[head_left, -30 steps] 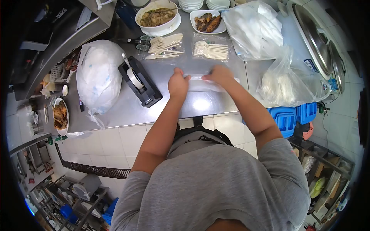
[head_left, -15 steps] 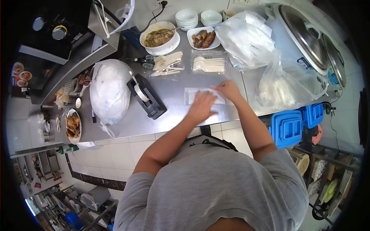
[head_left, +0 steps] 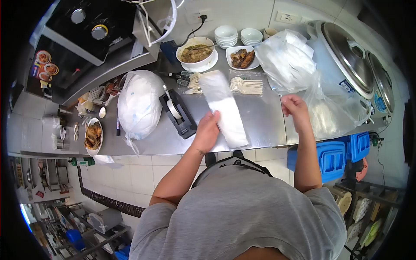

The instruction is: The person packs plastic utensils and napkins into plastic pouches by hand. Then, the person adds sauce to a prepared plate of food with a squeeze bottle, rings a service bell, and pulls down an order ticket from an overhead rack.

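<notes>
In my left hand [head_left: 208, 132] is a long white folded napkin in a clear plastic sleeve [head_left: 229, 117], gripped at its left edge. It is raised at a slant above the steel counter [head_left: 264, 121], its far end blurred and partly covering the cutlery behind. My right hand [head_left: 296, 112] is off to the right, its fingers curled in; nothing shows in them. Beside it lies a clear plastic bag [head_left: 323, 112]. A black tape dispenser [head_left: 178, 115] stands left of the packet. Packs of pale forks [head_left: 246, 85] and pale cutlery [head_left: 194, 82] lie beyond it.
At the back are a bowl of stew [head_left: 196, 54], a dish of fried pieces [head_left: 242, 58] and stacked white bowls [head_left: 226, 35]. Stuffed white bags stand left [head_left: 139, 104] and right [head_left: 286, 60]. Large lidded containers [head_left: 346, 60] are at right, blue bins [head_left: 329, 160] below.
The sleeved napkin, flat on the counter under my hands before, is now lifted and turned lengthwise in my left hand. My right hand has moved away to the right.
</notes>
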Demonstrator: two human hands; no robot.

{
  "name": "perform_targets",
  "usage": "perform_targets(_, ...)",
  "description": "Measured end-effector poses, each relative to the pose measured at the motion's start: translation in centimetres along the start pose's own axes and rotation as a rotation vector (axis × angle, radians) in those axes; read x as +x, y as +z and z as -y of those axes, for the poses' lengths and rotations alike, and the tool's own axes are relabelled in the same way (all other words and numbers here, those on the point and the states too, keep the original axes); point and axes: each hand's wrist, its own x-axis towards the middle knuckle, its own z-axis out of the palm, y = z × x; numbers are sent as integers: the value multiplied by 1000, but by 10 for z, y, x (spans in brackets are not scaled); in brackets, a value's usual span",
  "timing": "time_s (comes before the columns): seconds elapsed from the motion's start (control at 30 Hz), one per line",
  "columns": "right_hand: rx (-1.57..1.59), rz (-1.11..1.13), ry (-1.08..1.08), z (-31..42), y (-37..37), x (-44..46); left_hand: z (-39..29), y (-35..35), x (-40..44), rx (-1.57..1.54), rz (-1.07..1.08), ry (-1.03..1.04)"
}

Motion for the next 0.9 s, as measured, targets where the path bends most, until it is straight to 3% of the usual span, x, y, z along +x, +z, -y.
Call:
perform_targets(0.07, 61, 155, -31, 11, 29, -2, -15, 4, -4, -232, 56, 68)
perform_targets(0.23, 318, 531, -151, 39, 104, -3, -18, 9, -12, 183, 35, 74)
perform_targets(0.33, 273, 626, -105, 58, 136, 0, -21, 5, -18, 419, 32, 64)
perform_targets(0.37, 112, 592, -127, 59, 142, 2, -20, 0, -19, 501, 30, 63)
perform_targets(0.43, -210, 524, -171, 60, 152, 5, -7, -21, -21, 326, -218, 100)
perform_targets(0.47, -297, 518, -379, 62, 157, 0, -4, -30, -24, 235, -342, 119)
perform_targets(0.53, -459, 497, -793, 63, 164, -26, -26, -31, -43, -281, -13, -271)
perform_targets(0.57, -503, 544, -851, 56, 164, -34, -38, -24, -56, -545, 156, -462)
perform_targets(0.6, -545, 594, -908, 48, 163, -41, -50, -9, -63, -604, 251, -392)
perform_targets(0.63, -587, 642, -970, 43, 162, -47, -47, -13, -61, -549, 193, -372)
perform_targets(0.73, -530, 743, -789, 44, 160, -68, -38, -24, -55, -383, 52, -279)
perform_targets(0.83, -320, 616, -357, 37, 160, -69, -33, -20, -51, -195, -22, -127)
perform_targets(0.9, -211, 498, -201, 31, 165, -63, -35, -15, -52, -237, 33, -64)
